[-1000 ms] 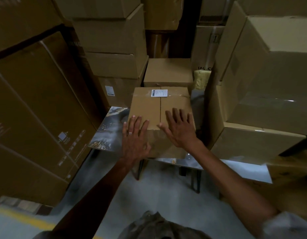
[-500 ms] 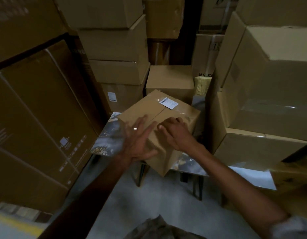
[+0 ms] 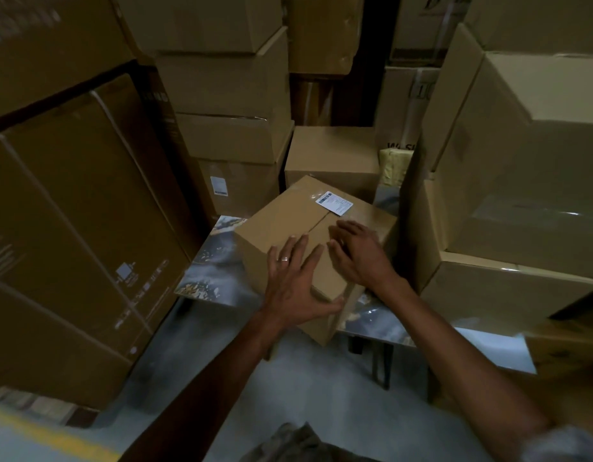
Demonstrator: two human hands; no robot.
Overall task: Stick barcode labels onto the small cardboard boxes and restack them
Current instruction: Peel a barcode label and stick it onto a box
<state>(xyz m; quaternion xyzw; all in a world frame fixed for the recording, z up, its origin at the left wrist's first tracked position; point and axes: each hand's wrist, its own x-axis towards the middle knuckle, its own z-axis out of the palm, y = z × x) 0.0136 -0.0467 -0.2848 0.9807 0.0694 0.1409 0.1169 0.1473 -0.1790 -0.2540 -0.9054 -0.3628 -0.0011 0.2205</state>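
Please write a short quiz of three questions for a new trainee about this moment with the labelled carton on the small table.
1. True or false: the white barcode label sits on the top face of the small box.
2. Which hand wears a ring? A) left hand B) right hand C) neither
3. Fill in: the box stands on a small ____ with a glossy patterned top, and its near corner juts over the edge.

Key
1. True. The label is near the far edge of the top face, by the centre seam.
2. A. A ring shows on a finger of the left hand, which lies flat on the box.
3. table.
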